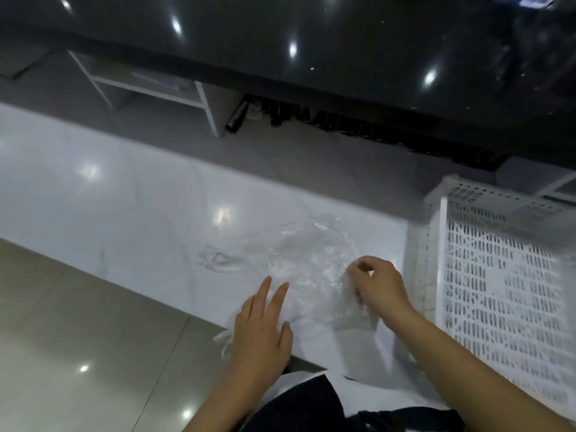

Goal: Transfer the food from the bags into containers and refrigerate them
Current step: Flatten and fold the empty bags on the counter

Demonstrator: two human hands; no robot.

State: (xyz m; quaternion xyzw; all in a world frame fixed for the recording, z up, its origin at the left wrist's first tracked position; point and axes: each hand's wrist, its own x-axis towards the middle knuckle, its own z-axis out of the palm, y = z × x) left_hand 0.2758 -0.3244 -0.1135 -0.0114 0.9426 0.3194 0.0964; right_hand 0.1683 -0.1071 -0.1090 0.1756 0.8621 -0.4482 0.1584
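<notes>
A crumpled clear plastic bag [299,254] lies flat on the white marble counter [124,198], and no food shows in it. My left hand [265,325] presses the bag's near edge with its fingers straight. My right hand [374,285] has its fingers curled and pinches the bag's right side, close to the crate.
A white perforated plastic crate [505,275] stands on the counter at the right. Beyond the counter runs a dark glossy worktop [311,42] with white shelving [149,88] and dark bottles [343,123] beneath it. Beige floor tiles [78,353] lie at the lower left.
</notes>
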